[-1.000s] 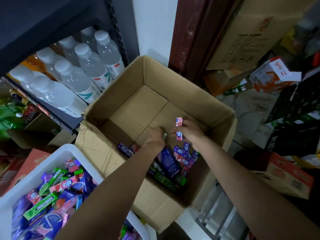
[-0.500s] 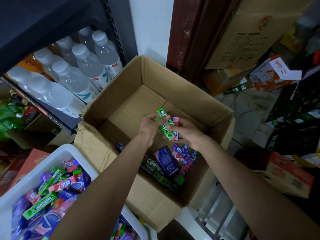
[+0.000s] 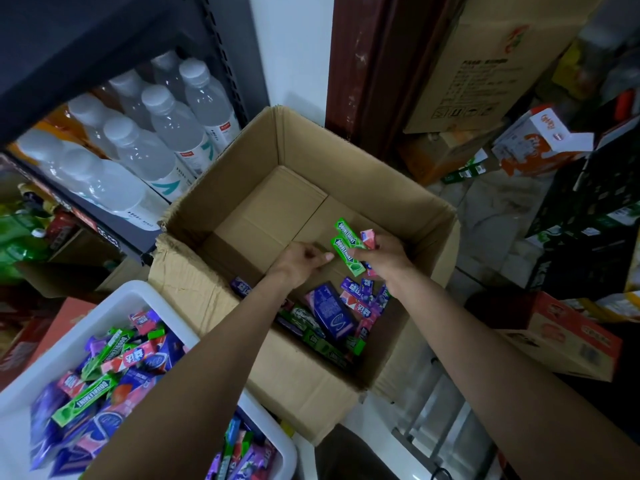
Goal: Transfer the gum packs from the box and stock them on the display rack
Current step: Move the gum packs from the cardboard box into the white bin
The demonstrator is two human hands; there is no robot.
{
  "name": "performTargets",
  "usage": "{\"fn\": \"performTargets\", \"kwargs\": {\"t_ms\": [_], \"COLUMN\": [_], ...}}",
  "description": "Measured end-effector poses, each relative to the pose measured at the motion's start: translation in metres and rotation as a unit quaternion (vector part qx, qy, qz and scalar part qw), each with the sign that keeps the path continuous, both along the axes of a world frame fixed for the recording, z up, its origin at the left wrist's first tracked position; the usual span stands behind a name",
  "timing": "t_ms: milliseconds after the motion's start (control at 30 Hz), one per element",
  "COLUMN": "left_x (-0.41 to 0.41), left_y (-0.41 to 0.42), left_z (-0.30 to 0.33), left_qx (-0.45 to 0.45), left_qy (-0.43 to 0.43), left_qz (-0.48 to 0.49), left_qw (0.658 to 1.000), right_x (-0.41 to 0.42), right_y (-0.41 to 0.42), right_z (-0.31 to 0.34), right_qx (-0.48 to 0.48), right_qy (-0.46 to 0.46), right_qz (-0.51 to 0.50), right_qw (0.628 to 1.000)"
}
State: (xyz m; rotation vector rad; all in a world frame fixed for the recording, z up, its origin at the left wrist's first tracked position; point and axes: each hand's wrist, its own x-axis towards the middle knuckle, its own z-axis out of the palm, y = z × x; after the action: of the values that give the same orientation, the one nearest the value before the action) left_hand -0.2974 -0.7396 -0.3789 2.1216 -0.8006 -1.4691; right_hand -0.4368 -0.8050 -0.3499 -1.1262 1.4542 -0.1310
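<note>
An open cardboard box stands on the floor, with several gum packs heaped in its near right corner. Over the box, my right hand grips two green gum packs and a pink pack together. My left hand hovers just left of the green packs, its fingers loosely curled and holding nothing. At lower left, a white bin of the display rack holds many mixed gum packs. A second white bin below it also holds packs.
A dark shelf with water bottles stands to the left of the box. Cardboard cartons, an orange-and-white box and a red carton crowd the right side. A brown door frame rises behind the box.
My left hand lifted green packs from the box and passed them to my right hand, which held the pink pack throughout. My left hand has let go and drawn slightly back.
</note>
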Motion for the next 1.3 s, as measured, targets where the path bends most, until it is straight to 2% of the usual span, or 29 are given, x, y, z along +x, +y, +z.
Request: {"fn": "performTargets", "kwargs": {"t_ms": [100, 200, 267, 367, 533, 700, 867, 1067, 1300], "left_x": [-0.001, -0.003, -0.002, 0.0, 0.011, 0.024, 0.038, 0.069, 0.078], "left_y": [0.005, 0.009, 0.008, 0.007, 0.007, 0.029, 0.09, 0.204, 0.326], "left_z": [-0.002, -0.001, -0.004, -0.001, 0.024, 0.062, 0.104, 0.112, 0.069], "left_qx": [0.08, 0.128, 0.113, 0.039, -0.108, -0.207, -0.294, -0.291, -0.213], "left_qy": [-0.052, -0.076, -0.044, 0.045, 0.055, 0.021, 0.036, 0.006, -0.111], "left_qz": [-0.126, -0.164, -0.139, -0.021, 0.136, 0.166, 0.204, 0.189, 0.138], "left_qw": [0.987, 0.975, 0.983, 0.998, 0.983, 0.964, 0.933, 0.938, 0.961], "right_x": [-0.001, -0.001, -0.003, -0.004, -0.004, 0.002, 0.022, 0.054, 0.067], "right_y": [0.001, 0.003, 0.005, 0.007, 0.011, 0.028, 0.076, 0.179, 0.291], "right_z": [0.004, 0.006, 0.007, 0.008, 0.016, 0.045, 0.087, 0.096, 0.045], "right_qx": [-0.002, -0.002, 0.0, 0.001, -0.011, -0.032, -0.033, -0.043, -0.069], "right_qy": [-0.001, 0.002, -0.003, -0.019, -0.055, -0.122, -0.198, -0.21, -0.071], "right_qz": [-0.018, 0.009, 0.016, 0.006, -0.022, -0.002, 0.053, 0.125, 0.155], "right_qw": [1.0, 1.0, 1.0, 1.0, 0.998, 0.992, 0.978, 0.969, 0.983]}}
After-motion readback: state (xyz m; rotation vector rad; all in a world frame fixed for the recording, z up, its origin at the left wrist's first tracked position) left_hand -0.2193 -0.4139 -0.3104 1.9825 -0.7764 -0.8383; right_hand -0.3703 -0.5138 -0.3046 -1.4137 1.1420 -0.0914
